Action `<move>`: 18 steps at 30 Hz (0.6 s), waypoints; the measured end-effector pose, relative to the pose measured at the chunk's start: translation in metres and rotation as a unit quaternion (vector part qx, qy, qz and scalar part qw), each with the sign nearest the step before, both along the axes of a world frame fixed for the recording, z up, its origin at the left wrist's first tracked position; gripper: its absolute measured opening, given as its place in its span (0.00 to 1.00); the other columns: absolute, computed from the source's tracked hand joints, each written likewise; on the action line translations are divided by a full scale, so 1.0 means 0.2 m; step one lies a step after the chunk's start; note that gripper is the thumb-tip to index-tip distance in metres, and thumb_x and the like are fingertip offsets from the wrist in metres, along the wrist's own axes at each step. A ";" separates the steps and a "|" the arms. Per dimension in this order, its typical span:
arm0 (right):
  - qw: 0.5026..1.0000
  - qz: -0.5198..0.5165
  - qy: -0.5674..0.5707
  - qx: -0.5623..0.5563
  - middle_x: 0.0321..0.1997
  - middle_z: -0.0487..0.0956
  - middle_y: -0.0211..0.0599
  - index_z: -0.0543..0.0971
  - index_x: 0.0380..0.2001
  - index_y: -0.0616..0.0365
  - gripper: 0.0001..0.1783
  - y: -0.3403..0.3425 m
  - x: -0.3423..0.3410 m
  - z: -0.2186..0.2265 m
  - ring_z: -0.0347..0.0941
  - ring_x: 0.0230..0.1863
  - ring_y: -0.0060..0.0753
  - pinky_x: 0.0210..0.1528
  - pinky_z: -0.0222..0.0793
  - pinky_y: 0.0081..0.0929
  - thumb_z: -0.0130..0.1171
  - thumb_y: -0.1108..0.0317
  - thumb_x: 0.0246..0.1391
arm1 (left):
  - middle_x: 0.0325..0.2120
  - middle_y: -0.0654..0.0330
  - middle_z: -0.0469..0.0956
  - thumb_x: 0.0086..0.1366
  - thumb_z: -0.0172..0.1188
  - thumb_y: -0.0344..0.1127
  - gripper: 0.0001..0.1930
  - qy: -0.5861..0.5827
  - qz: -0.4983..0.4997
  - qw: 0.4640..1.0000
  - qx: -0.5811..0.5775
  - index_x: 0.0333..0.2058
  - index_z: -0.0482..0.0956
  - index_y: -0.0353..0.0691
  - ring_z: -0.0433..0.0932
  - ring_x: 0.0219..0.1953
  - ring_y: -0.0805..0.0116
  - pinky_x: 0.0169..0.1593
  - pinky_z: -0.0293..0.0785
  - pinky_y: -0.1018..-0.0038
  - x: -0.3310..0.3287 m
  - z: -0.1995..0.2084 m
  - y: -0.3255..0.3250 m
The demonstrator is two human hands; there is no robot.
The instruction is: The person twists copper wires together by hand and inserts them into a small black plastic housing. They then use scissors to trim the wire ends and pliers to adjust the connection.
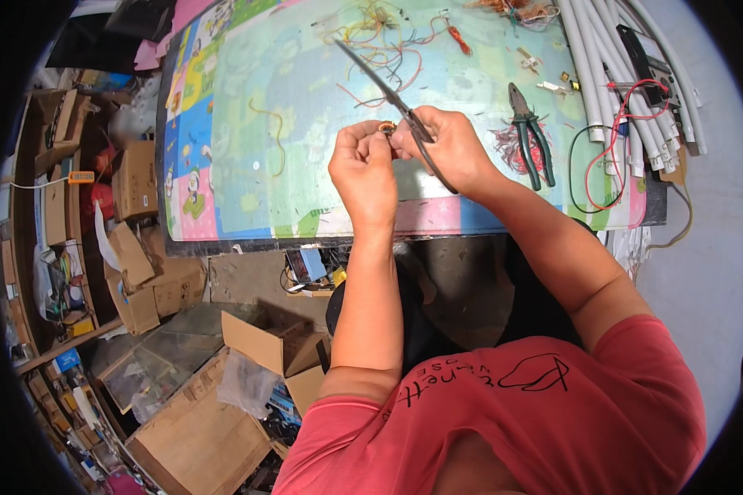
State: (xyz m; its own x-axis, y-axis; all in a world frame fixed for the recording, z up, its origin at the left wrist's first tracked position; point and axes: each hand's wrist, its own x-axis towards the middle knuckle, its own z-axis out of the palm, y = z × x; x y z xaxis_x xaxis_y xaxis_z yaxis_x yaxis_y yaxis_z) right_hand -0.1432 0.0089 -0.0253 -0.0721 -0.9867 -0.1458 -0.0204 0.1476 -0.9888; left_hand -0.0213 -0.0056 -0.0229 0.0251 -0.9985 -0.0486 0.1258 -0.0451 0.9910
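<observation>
My left hand (365, 169) is closed, its thumb and fingertips pinching a small round copper-coloured coil (387, 127). The coil is partly covered by the fingers. Close against it, my right hand (446, 144) is closed around a long, dark, narrow metal tool (376, 77) that looks like a pair of scissors. Its pointed end reaches up and left over the table, and the other end sticks out below the palm. The right fingertips meet the left ones at the coil. Both hands are above the near half of the mat-covered table (231, 157).
Dark-handled pliers (524, 136) lie on red wire scraps right of my hands. Loose thin wires (380, 37) spread across the far side. White tubes (590, 74) and a meter (645, 62) with red and black leads line the right edge. Cardboard boxes (198, 421) stand below left.
</observation>
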 end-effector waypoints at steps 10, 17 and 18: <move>0.998 -0.019 -0.061 -0.015 0.20 0.74 0.27 0.76 0.26 0.63 0.11 -0.01 -0.01 -0.01 0.64 0.24 0.14 0.26 0.63 0.18 0.59 0.65 0.51 | 0.29 0.56 0.78 0.61 0.57 0.25 0.06 0.020 -0.037 0.998 -0.038 0.36 0.71 0.31 0.77 0.29 0.72 0.37 0.75 0.75 0.00 0.01 0.01; 0.995 -0.002 -0.061 -0.077 0.21 0.72 0.23 0.75 0.30 0.62 0.08 -0.01 0.00 -0.04 0.59 0.19 0.10 0.19 0.52 0.12 0.59 0.68 0.52 | 0.26 0.57 0.77 0.61 0.56 0.25 0.05 0.064 -0.008 0.998 0.027 0.35 0.70 0.32 0.75 0.25 0.73 0.35 0.73 0.78 -0.01 0.02 0.01; 0.996 0.000 -0.060 -0.070 0.21 0.72 0.23 0.75 0.30 0.62 0.08 0.00 0.00 -0.04 0.59 0.19 0.09 0.19 0.53 0.12 0.59 0.68 0.52 | 0.27 0.57 0.77 0.60 0.56 0.25 0.05 0.092 -0.016 0.994 0.048 0.35 0.70 0.33 0.75 0.26 0.72 0.36 0.73 0.77 0.00 0.02 0.00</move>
